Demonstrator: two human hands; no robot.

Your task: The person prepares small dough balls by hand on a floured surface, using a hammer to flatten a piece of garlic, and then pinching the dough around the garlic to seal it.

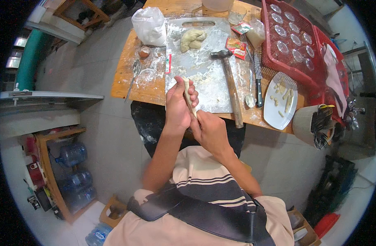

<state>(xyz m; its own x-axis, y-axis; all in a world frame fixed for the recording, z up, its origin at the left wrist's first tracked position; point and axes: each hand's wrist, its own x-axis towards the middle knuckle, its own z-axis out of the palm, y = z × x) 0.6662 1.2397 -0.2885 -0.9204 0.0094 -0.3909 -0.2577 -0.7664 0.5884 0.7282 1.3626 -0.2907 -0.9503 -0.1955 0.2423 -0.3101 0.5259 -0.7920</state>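
A thin strip of pale dough (188,95) lies along the palm of my left hand (178,106), whose fingers curl round it. Its lower end is pinched between the fingers of my right hand (211,129). Both hands are over the near edge of a floured cutting board (203,70). A larger lump of dough (192,40) rests at the board's far end. On the board's right side lies a hammer (231,83) with a wooden handle, its head away from me. A white plate (269,113) to the right bears small dough pieces and strips.
Left on the wooden table (123,77) are a plastic bag of white powder (149,26), a broken eggshell (144,52) and a fork (134,78). At right are a knife (258,83), a floury spoon (250,99), opened sachets (236,47), a red crate (268,58) of glasses and a cutlery container (305,123).
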